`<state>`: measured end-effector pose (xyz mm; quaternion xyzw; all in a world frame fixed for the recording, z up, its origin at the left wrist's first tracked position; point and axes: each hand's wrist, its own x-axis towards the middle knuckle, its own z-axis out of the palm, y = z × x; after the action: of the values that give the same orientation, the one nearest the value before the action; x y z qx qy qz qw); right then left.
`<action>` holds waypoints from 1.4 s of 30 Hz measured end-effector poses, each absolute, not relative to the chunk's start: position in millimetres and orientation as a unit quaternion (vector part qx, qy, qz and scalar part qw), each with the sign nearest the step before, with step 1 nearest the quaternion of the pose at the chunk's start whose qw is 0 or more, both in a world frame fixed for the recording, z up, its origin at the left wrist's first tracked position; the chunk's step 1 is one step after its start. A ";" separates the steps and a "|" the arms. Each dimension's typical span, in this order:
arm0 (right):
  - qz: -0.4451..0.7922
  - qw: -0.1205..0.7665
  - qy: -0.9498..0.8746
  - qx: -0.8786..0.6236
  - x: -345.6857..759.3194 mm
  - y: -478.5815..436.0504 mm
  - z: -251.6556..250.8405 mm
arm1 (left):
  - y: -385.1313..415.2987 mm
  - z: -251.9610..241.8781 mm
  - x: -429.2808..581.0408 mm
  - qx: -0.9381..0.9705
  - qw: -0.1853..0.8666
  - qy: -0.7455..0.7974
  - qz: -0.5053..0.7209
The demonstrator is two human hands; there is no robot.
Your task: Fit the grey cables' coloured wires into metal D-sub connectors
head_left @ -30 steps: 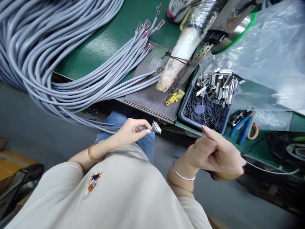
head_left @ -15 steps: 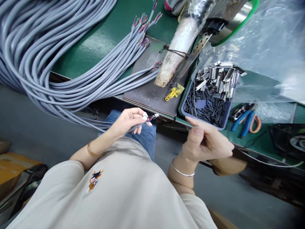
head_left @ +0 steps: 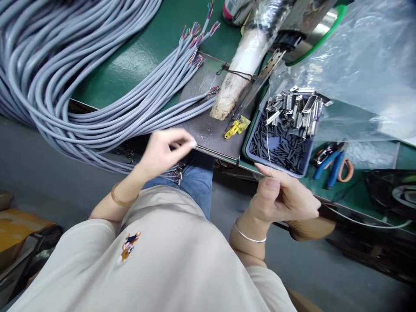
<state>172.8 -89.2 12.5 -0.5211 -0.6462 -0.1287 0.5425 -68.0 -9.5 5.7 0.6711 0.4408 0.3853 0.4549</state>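
My left hand (head_left: 167,149), blurred by motion, hovers over the front edge of the bench, near the grey cables (head_left: 139,125). Its fingers are curved, with a gap between them and the thumb, and no cable shows in it. Below it, cable ends with metal connectors (head_left: 178,174) rest on my lap. My right hand (head_left: 282,195) is closed in front of the blue tray, thumb against bent fingers. A thin solder wire (head_left: 268,143) runs down over the tray to its fingertips. Within the tray (head_left: 303,174) are silvery metal connectors (head_left: 297,110) and short black sleeves (head_left: 282,151).
A dark board (head_left: 211,134) carries a yellow clip-like piece (head_left: 236,127). Above stands a white wrapped tube (head_left: 238,73) beside a metal rod. Pliers with blue handles (head_left: 334,169) lie right of the tray. Clear plastic sheeting (head_left: 364,78) covers the back right.
My left hand has let go of the cable with the connector and moved up and left. That cable end is down by my lap. My right hand has barely moved.
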 end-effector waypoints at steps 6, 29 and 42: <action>-0.130 0.537 -0.658 -0.511 168.4 -90.6 18.6 | 84.2 -11.2 -97.1 0.683 0.152 0.595 0.396; 0.016 0.659 -0.472 -0.586 162.5 -77.4 33.5 | -40.5 -1.4 -3.3 0.664 0.529 0.400 0.346; 0.361 0.519 -0.498 -0.594 145.9 -69.2 2.1 | -32.0 -14.2 -13.7 0.575 0.578 0.353 0.459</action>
<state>145.9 -69.2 2.1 -0.5936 -0.4976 0.3613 0.5191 -13.7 -32.0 -14.2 0.5751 0.3526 0.4586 0.5785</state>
